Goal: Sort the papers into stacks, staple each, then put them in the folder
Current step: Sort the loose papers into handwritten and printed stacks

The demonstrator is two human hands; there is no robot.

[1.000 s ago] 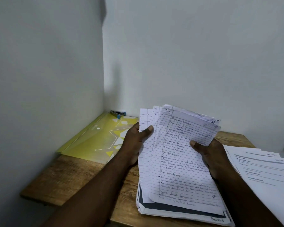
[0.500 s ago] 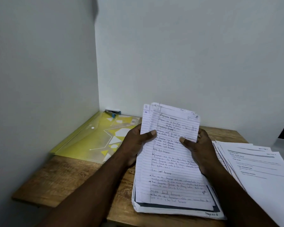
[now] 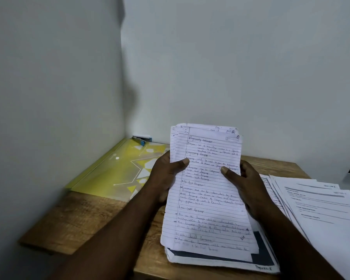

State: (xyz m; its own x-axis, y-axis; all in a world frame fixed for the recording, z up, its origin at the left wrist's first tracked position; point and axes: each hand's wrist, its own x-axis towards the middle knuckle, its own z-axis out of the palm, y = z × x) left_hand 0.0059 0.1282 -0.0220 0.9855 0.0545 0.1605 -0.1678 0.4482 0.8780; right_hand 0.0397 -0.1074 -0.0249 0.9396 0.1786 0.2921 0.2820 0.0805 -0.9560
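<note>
Two-handed, gripping one sheaf of lined handwritten sheets (image 3: 208, 199) by its side edges: curling the left hand (image 3: 164, 174) round the left edge with the thumb pressing on the front page, and curling the right hand (image 3: 245, 186) round the right edge, thumb likewise on the front. Holding the sheaf tilted up off the table (image 3: 69, 223), top end leaning far, lower end overlapping one flat pile of papers (image 3: 220, 261) at the near edge and hiding most of it. Seeing one fanned spread of printed sheets (image 3: 319, 203) just right of the right hand, partly blocked by the right forearm. Noting one yellow folder (image 3: 113, 170) lying flat left of the left hand, along the left wall, and one blue stapler (image 3: 141, 139) at its far end, in the corner.
</note>
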